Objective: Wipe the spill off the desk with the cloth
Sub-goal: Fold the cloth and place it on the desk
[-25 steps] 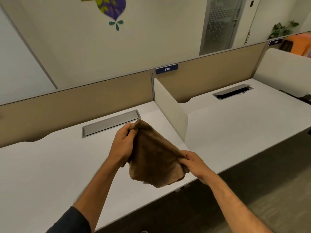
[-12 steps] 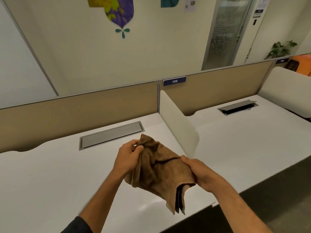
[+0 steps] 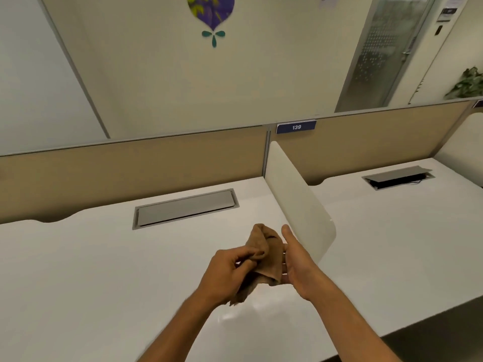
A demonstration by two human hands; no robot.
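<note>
The soft brown cloth (image 3: 264, 259) is bunched into a loose wad and is held in the air above the white smooth desk (image 3: 91, 283), not touching it. The step in hand seems to be the gathering of the cloth into a pad before wiping. To do it well, the person should fold the loose ends inside, so that one flat, thick face looks down, and keep the hanging corner at about 7 o'clock of the wad from dragging.

The left hand (image 3: 227, 275) pinches the cloth from the 9 o'clock side, its fingers closed on a fold. The right hand (image 3: 298, 267) stands at 3 o'clock of the cloth with a nearly flat, open palm pressed against it, thumb pointing up to 12 o'clock; it supports the cloth more than it grips.

A faint glossy patch on the desk, at 6 o'clock just below the hands, may be the spill, but I cannot tell it from a light reflection. The white rounded divider panel (image 3: 300, 205) stands at 1 o'clock, just beside the right hand, and the grey cable flap (image 3: 185, 209) lies at 11 o'clock, well apart.
</note>
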